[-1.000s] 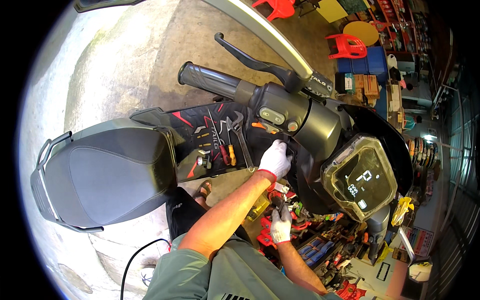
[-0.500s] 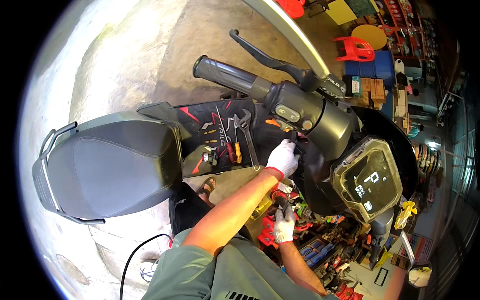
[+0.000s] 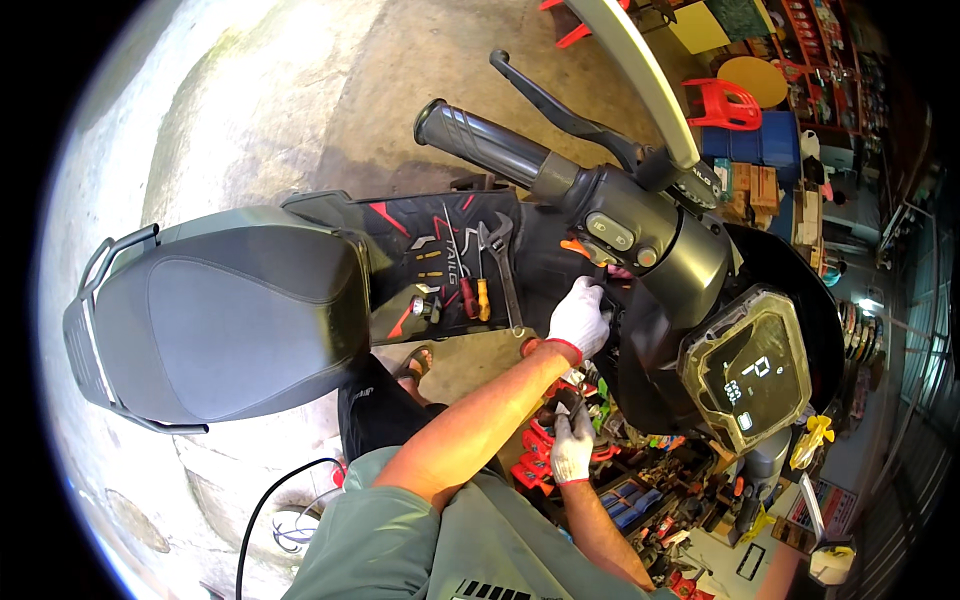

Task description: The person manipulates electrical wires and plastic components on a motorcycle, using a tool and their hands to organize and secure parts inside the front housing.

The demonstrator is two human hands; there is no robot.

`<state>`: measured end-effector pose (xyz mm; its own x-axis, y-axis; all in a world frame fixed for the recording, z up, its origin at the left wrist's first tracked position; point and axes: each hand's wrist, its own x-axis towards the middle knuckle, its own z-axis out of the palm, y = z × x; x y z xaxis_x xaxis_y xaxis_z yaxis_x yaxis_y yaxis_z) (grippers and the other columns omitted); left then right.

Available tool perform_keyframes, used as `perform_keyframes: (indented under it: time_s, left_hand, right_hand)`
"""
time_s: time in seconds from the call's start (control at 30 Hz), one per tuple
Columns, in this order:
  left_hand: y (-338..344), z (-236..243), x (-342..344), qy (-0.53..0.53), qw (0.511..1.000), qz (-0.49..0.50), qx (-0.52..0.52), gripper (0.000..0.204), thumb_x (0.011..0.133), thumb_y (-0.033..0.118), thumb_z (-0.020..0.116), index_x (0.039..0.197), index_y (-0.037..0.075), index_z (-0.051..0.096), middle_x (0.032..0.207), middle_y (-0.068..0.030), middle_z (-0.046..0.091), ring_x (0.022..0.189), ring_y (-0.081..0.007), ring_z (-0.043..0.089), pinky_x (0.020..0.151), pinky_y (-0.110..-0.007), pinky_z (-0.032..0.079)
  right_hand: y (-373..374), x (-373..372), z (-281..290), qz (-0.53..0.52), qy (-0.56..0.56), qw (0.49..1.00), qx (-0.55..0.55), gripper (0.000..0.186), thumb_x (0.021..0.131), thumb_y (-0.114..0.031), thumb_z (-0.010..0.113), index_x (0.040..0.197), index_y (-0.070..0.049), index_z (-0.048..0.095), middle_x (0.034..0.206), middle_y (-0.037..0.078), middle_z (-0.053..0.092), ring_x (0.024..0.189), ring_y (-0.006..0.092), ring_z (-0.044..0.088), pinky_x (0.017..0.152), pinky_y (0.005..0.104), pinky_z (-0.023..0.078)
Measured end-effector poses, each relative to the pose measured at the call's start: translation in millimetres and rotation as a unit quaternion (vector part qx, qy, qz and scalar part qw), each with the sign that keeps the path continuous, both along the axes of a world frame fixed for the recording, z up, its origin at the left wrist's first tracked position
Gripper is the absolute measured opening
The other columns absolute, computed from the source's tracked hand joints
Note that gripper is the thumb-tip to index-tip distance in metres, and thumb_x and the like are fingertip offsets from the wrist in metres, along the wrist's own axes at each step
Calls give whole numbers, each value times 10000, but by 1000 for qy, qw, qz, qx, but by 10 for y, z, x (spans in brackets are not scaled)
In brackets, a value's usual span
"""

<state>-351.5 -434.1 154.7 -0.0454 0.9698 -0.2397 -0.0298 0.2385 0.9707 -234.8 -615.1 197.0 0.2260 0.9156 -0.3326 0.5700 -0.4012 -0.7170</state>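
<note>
My left hand [image 3: 580, 318], in a white glove with a red cuff, reaches to the dark front panel [image 3: 625, 345] of a scooter, just below the handlebar. Its fingers are curled and partly hidden against the panel, so what they grip does not show. Lower down, my right hand [image 3: 572, 452], also gloved, is closed around a small dark piece that I cannot make out. An adjustable wrench [image 3: 505, 265], a red-handled screwdriver [image 3: 468, 298] and a yellow-handled screwdriver [image 3: 484, 298] lie on the black footboard [image 3: 390, 255].
The long grey seat [image 3: 250, 320] stretches to the left. Above my left hand are the grip [image 3: 480, 140], brake lever [image 3: 560, 110] and lit display [image 3: 755, 375]. Cluttered tools and parts [image 3: 640, 500] fill the lower right. A red chair [image 3: 725, 103] stands farther off.
The handlebar and display sit farther right in the picture, and the view has shifted slightly. My left hand has moved a little right with the panel. My right hand has barely moved.
</note>
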Motion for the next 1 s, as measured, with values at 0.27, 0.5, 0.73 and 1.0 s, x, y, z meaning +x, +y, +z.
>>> perform_keyframes:
  time_s: [0.27, 0.5, 0.73, 1.0]
  left_hand:
    - [101, -97, -82, 14, 997, -76, 1, 310, 842, 158, 678, 1114, 10, 658, 1226, -221, 576, 1115, -393, 589, 970, -430, 490]
    - [105, -101, -9, 66, 996, -11, 55, 317, 847, 249, 672, 1027, -12, 682, 1180, -205, 588, 1043, -370, 635, 904, -433, 529]
    - [154, -116, -150, 85, 987, -110, 78, 315, 849, 261, 664, 984, -22, 694, 1129, -204, 613, 1070, -360, 620, 937, -415, 519]
    - [137, -79, -80, 70, 994, -62, 51, 303, 857, 246, 654, 1002, -17, 695, 1160, -210, 605, 1121, -354, 600, 957, -410, 511]
  right_hand:
    - [49, -36, 70, 6, 2, 999, -34, 414, 953, 58, 429, 1352, 5, 526, 1094, 40, 644, 795, 76, 596, 712, 218, 463]
    - [88, -9, 67, -5, 17, 999, -42, 403, 963, 46, 424, 1351, 0, 519, 1035, 36, 654, 747, 71, 591, 662, 223, 447]
    - [116, -23, 51, 18, -12, 999, -34, 372, 958, 48, 431, 1313, 5, 532, 1015, 38, 628, 737, 78, 596, 669, 223, 465]
    - [63, 101, -48, -5, 7, 1000, -23, 355, 960, 40, 436, 1300, 6, 536, 1006, 39, 616, 769, 109, 636, 688, 249, 516]
